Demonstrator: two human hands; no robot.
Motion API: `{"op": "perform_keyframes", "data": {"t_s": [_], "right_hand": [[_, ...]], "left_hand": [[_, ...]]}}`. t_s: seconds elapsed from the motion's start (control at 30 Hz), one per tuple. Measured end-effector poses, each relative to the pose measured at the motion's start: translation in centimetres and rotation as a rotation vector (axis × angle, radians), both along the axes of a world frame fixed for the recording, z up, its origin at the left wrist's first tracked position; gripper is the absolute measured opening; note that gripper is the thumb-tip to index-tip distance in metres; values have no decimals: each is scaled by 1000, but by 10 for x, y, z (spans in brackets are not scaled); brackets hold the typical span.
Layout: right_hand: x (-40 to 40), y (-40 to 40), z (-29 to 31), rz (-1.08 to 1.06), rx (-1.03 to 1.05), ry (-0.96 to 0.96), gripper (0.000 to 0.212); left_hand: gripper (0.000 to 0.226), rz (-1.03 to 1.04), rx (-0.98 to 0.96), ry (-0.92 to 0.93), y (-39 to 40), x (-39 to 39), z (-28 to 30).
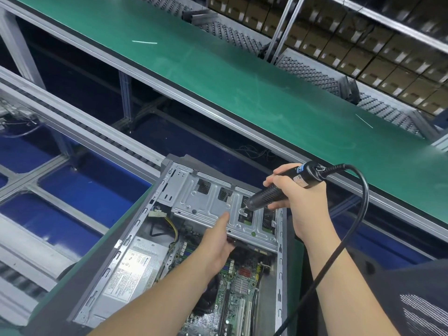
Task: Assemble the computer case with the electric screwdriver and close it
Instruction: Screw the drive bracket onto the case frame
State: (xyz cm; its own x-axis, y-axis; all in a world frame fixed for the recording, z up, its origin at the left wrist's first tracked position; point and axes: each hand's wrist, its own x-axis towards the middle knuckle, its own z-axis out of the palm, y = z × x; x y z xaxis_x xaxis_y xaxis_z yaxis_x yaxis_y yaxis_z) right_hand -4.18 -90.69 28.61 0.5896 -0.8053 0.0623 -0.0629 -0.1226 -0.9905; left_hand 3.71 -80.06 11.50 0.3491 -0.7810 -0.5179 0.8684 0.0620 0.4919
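Note:
An open grey computer case (135,229) lies on its side in front of me, its motherboard (240,287) and power supply (131,270) exposed. A silver metal drive cage (208,202) sits across the case's far end. My right hand (295,200) grips a black electric screwdriver (286,185), tilted down to the left, with its tip on the cage's top plate near a screw hole. My left hand (218,241) holds the near edge of the cage, thumb on top. The screwdriver's black cable (356,219) loops down to the right.
A green conveyor belt (242,81) with aluminium rails runs diagonally behind the case. Shelves of cardboard boxes (363,44) stand at the upper right. Blue floor and frame rails (60,132) lie to the left. The case rests on a green-topped bench (101,251).

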Motion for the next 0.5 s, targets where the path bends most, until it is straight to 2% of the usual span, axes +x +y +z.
{"op": "perform_keyframes", "data": {"t_s": [0.23,0.43,0.5], "right_hand": [[0,0,-5,-10,14,13,13],[-2,2,-2,-11,14,10,14],[-5,4,1,-15,17,0,15]], "left_hand": [[45,-2,14,19,-1,1,-3],[43,8,28,60,4,0,17],[45,-58,108,59,18,-4,31]]}}
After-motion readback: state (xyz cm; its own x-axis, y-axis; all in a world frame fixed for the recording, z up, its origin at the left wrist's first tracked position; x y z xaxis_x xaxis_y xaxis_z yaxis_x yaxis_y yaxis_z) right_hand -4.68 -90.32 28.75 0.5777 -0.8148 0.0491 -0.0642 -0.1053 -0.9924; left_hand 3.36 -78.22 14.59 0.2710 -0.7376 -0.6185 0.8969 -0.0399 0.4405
